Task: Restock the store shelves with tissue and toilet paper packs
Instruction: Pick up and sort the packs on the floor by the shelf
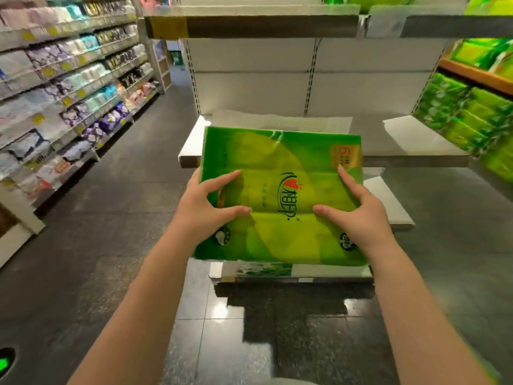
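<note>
**Green tissue pack held in both hands at the shelf front**

The left hand (pixel 206 202) is gripping the left side of the green pack (pixel 280 195), its thumb lying across the top face and its index finger stretching along the face further up, while the remaining fingers are wrapping out of sight round the edge. The right hand (pixel 358 209) is mirroring it on the right side, thumb pointing inward over the wrapper, index finger reaching up toward the orange corner label, the other fingers hiding beneath. Both hands are clasping the pack firmly between them.

The pack is showing as a broad, flat, rectangular bundle in glossy bright-green plastic with lighter yellow-green patches, dark characters and a red heart printed at its centre, a round dark badge near each lower corner and an orange-gold label at the upper right. It is sitting level between the hands, its far edge overlapping the front of the middle shelf (pixel 388 145), which is carrying a white liner sheet (pixel 280 122).

A lower shelf (pixel 394 207) is jutting out beneath. To the right, more green packs (pixel 466 115) are filling the neighbouring bay. Across the dark tiled floor (pixel 111 218), on the left, stocked shelves (pixel 63 87) are lining the aisle.
</note>
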